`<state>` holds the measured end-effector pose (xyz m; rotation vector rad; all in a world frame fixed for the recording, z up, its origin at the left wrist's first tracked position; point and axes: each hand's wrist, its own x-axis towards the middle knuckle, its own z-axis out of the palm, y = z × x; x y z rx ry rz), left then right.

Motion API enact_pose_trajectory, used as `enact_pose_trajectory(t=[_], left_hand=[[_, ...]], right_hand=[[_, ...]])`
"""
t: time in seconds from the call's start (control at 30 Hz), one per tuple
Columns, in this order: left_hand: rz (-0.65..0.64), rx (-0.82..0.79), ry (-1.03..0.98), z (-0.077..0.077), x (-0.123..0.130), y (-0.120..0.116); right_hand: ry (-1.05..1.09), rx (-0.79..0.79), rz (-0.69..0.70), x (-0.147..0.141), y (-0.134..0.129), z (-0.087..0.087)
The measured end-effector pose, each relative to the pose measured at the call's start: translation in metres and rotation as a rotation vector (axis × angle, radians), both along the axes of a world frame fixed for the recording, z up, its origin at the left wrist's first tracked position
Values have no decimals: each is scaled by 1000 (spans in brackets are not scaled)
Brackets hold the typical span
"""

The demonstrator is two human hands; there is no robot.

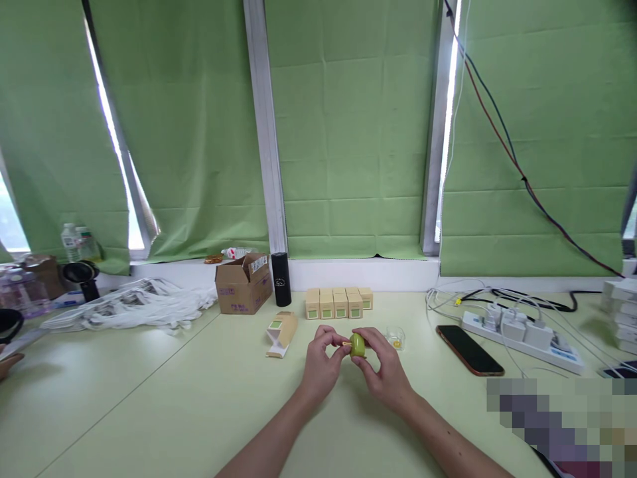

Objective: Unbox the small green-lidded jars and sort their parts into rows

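My right hand grips a small, rounded olive-green object between thumb and fingers. On its left side, my left hand pinches a small yellowish tip that meets the green object; whether the two are joined I cannot tell. An opened kraft-paper box lies tilted on the table, beyond and left of my left hand. Just past my right hand is a clear plastic piece with something yellow in it. Several small kraft boxes with green labels stand in a cluster farther back.
A brown carton and a black cylinder stand at the back. White strips are heaped left. On the right are a phone and a power strip with plugs and cables. Another person's hand shows at the left edge.
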<state>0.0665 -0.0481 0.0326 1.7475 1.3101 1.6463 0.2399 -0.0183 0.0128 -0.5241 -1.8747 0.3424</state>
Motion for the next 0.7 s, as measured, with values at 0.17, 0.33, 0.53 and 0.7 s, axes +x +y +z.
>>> enact_pose_trajectory(t=[0.17, 0.33, 0.53, 0.7], left_hand=[[-16, -2, -21, -1, -1, 2], [-18, 44, 1, -1, -1, 0], [10, 35, 60, 3, -3, -3], [-16, 11, 79, 2, -3, -1]], right_hand=[[-11, -33, 18, 0, 1, -1], [68, -120, 56, -4, 1, -1], [46, -204, 110, -5, -1, 2], [-40, -150, 100, -4, -2, 4]])
